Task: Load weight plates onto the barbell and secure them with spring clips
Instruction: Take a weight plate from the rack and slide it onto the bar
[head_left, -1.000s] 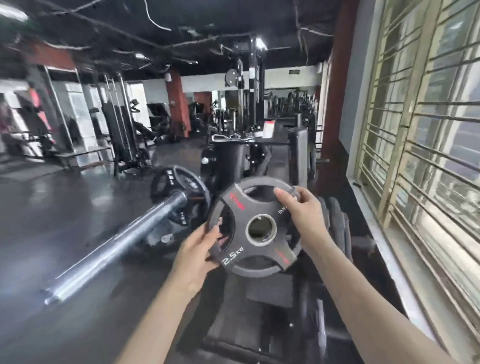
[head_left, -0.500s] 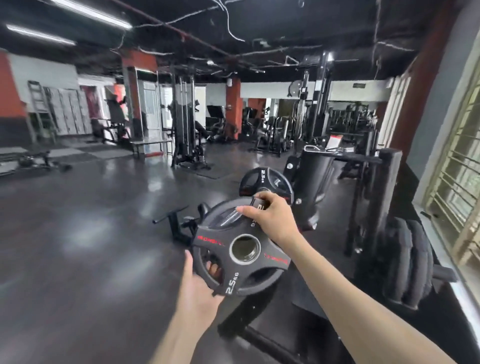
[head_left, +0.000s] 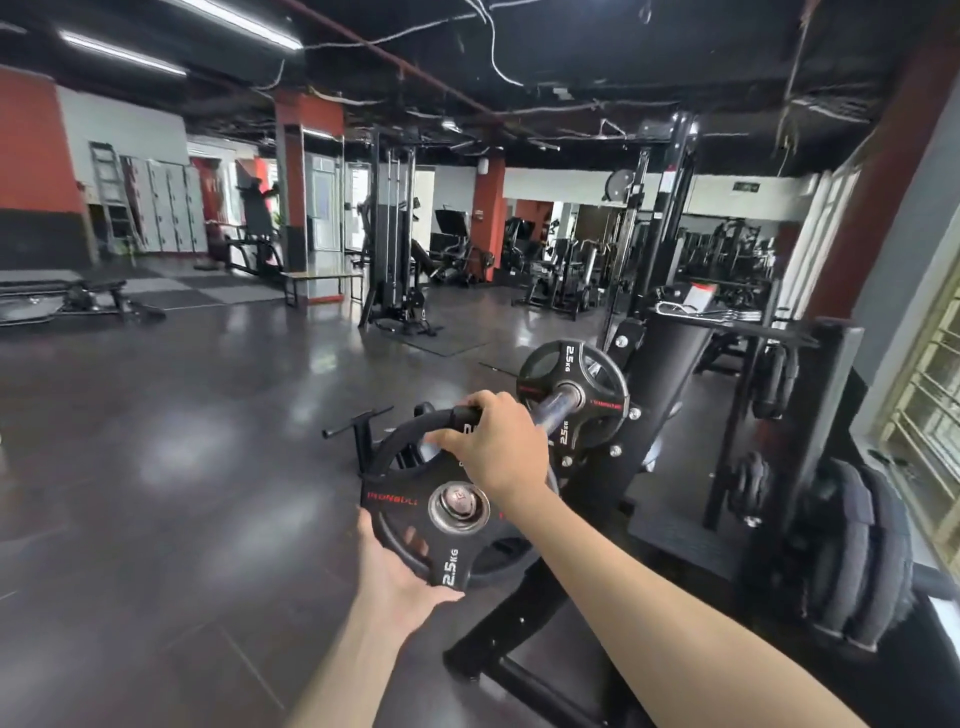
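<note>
A black 2.5 kg weight plate (head_left: 415, 506) sits low in the middle of the view, its centre hole filled by the silver end of the barbell sleeve (head_left: 458, 507). My right hand (head_left: 491, 447) grips the plate's top rim. My left hand (head_left: 402, 571) holds its lower left edge, fingers through a cut-out. The barbell shaft (head_left: 553, 408) runs away from me to a second 2.5 kg plate (head_left: 574, 395) on the sleeve further in. No spring clips are visible.
A black rack upright (head_left: 670, 364) stands behind the barbell. Stacked dark plates (head_left: 857, 561) hang on a peg at the right, next to a barred window (head_left: 930, 395). A small floor stand (head_left: 363, 441) sits left of the plate. Shiny dark floor (head_left: 182, 467) spreads left.
The view swung so the barbell points at me. The plate I was carrying free in both hands now has the sleeve end inside its centre hole.
</note>
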